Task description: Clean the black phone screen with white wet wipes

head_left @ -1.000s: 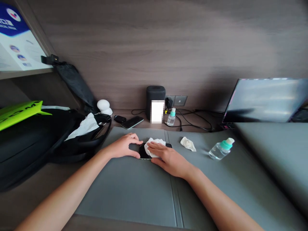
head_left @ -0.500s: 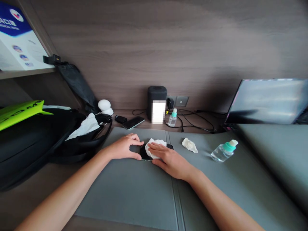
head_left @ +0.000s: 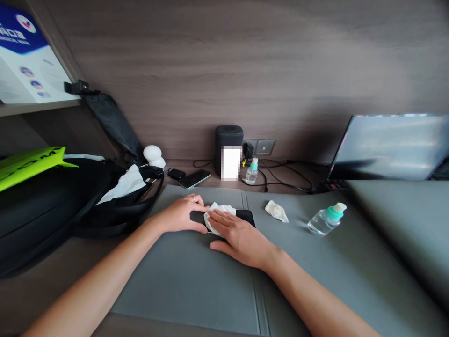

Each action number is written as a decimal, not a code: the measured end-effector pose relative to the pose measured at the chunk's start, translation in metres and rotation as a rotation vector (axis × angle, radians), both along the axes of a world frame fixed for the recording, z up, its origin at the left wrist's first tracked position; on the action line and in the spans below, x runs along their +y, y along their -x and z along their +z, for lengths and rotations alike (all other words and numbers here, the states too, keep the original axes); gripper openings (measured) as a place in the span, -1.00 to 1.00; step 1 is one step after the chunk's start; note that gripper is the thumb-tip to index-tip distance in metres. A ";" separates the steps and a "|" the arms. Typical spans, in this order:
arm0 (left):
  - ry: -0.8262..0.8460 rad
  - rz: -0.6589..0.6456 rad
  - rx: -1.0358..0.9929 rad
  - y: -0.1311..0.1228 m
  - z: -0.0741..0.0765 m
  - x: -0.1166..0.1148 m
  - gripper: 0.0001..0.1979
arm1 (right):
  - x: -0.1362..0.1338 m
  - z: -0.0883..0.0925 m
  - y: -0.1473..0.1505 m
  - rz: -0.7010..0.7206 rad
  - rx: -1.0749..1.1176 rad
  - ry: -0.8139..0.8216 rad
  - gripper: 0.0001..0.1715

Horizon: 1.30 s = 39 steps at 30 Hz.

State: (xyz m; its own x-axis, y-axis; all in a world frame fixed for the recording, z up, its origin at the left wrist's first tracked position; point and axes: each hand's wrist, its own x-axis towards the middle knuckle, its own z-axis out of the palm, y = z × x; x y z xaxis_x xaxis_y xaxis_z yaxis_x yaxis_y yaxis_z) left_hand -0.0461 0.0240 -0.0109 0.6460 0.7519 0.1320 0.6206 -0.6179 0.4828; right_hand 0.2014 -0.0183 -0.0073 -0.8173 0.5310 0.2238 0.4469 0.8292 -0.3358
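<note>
A black phone point(head_left: 246, 216) lies flat on the grey desk mat point(head_left: 182, 276). My left hand point(head_left: 181, 214) grips its left end between thumb and fingers. My right hand point(head_left: 238, 231) is shut on a crumpled white tissue point(head_left: 220, 207), its fingers long and pressed down over it against the phone's left part. The tissue and fingers hide much of the phone; its right end shows. To the right on the mat lie a second crumpled tissue point(head_left: 276, 211) and a clear bottle with a teal and white top point(head_left: 323, 222), which leans over.
Behind the mat are another phone point(head_left: 195, 178), a small black object point(head_left: 176, 173), a black speaker-like device point(head_left: 228, 135), a small clear bottle point(head_left: 251, 174) and cables point(head_left: 291, 173). A black bag point(head_left: 45, 210) fills the left; a screen point(head_left: 393, 147) stands at right.
My right hand and the tissue have slid left along the phone, toward my left hand, uncovering more of its right end. The left hand has barely moved.
</note>
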 end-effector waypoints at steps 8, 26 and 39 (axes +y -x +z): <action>0.024 0.021 -0.028 -0.002 0.002 -0.002 -0.40 | 0.000 0.005 -0.003 -0.041 0.047 -0.003 -0.46; -0.006 0.004 -0.029 -0.001 -0.001 0.001 -0.49 | -0.005 -0.001 0.009 -0.009 0.035 -0.046 -0.35; 0.005 0.013 -0.050 -0.001 -0.002 0.000 -0.42 | -0.006 0.005 0.005 -0.026 0.043 -0.068 -0.50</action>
